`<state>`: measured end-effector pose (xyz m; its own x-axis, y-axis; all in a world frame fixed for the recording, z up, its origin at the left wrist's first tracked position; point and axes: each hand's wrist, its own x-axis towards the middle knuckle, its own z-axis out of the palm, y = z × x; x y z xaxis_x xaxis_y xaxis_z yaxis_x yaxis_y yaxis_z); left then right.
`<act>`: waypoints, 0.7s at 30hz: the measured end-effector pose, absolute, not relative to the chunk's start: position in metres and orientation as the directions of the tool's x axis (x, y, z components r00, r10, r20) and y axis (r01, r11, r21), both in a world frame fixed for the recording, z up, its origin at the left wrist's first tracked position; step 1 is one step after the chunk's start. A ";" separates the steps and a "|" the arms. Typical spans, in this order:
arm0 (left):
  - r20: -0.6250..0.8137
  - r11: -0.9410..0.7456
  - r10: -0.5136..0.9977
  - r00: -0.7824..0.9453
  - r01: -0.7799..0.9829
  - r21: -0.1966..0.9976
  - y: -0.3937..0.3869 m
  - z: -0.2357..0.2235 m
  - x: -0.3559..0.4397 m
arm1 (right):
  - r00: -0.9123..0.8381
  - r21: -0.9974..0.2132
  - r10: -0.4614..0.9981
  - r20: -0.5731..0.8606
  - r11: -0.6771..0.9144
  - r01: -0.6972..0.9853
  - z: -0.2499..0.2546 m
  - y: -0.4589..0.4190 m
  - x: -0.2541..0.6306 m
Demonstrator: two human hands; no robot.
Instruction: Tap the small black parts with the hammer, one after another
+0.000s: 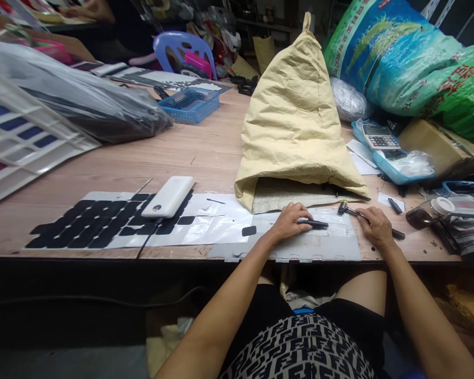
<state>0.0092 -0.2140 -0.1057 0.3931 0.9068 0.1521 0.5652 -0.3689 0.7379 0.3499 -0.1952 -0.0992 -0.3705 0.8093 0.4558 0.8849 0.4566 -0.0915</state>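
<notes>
My right hand (374, 226) is closed around the handle of a small hammer (343, 208). The hammer's head points left, and the black grip end sticks out to the right of my fingers. My left hand (291, 221) is closed on a short black rod-like piece (319, 225) lying low over a grey-white sheet (339, 243) at the table's front edge. What the rod is exactly cannot be made out. A single black rounded patch (249, 230) lies left of my left hand.
A yellow cloth sack (292, 121) stands just behind my hands. On the left, a white power bank (170, 196) rests on rows of black patches (89, 221). At right are a jar (424, 212), a calculator (379, 138) in a blue tray (403, 171) and a striped bag (472, 223).
</notes>
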 end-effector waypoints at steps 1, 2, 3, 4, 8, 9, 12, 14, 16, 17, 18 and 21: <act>0.163 -0.400 0.887 0.432 0.543 0.738 -0.224 -0.102 0.010 | -0.366 -0.091 0.813 0.454 0.450 0.888 -0.099 -0.195 0.350; 0.177 -0.438 0.860 0.478 0.515 0.737 -0.237 -0.099 0.011 | -0.362 -0.088 0.815 0.452 0.445 0.891 -0.100 -0.196 0.349; 0.190 -0.480 0.826 0.531 0.484 0.732 -0.251 -0.097 0.013 | -0.360 -0.084 0.817 0.450 0.440 0.894 -0.100 -0.196 0.349; 0.203 -0.521 0.789 0.581 0.457 0.721 -0.266 -0.096 0.015 | -0.357 -0.080 0.819 0.449 0.434 0.897 -0.100 -0.196 0.349; 0.220 -0.656 0.706 0.673 0.504 0.562 -0.319 -0.108 0.028 | -0.342 -0.077 0.831 0.439 0.414 0.907 -0.100 -0.197 0.347; 0.227 -0.676 0.706 0.671 0.544 0.497 -0.327 -0.113 0.032 | -0.338 -0.078 0.833 0.437 0.410 0.909 -0.100 -0.197 0.347; 0.251 -0.695 0.714 0.653 0.621 0.362 -0.339 -0.125 0.039 | -0.332 -0.078 0.834 0.442 0.404 0.911 -0.101 -0.198 0.347; 0.271 -0.681 0.729 0.629 0.623 0.385 -0.339 -0.124 0.040 | -0.331 -0.071 0.833 0.443 0.401 0.913 -0.102 -0.198 0.347; 0.302 -0.637 0.766 0.568 0.604 0.478 -0.332 -0.115 0.042 | -0.333 -0.060 0.834 0.440 0.397 0.916 -0.103 -0.198 0.347; 0.316 -0.604 0.791 0.524 0.591 0.534 -0.325 -0.109 0.043 | -0.334 -0.054 0.835 0.437 0.395 0.917 -0.103 -0.198 0.346; 0.323 -0.563 0.822 0.470 0.582 0.586 -0.314 -0.103 0.044 | -0.334 -0.050 0.836 0.436 0.393 0.918 -0.103 -0.198 0.346; 0.290 -0.397 0.918 0.271 0.609 0.687 -0.264 -0.086 0.055 | -0.335 -0.039 0.836 0.434 0.389 0.921 -0.103 -0.198 0.346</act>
<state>0.0554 -0.2642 -0.0857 0.2708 0.9180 0.2899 0.6094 -0.3966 0.6865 0.3455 -0.1982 -0.1029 -0.3345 0.8364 0.4342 0.9206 0.3886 -0.0393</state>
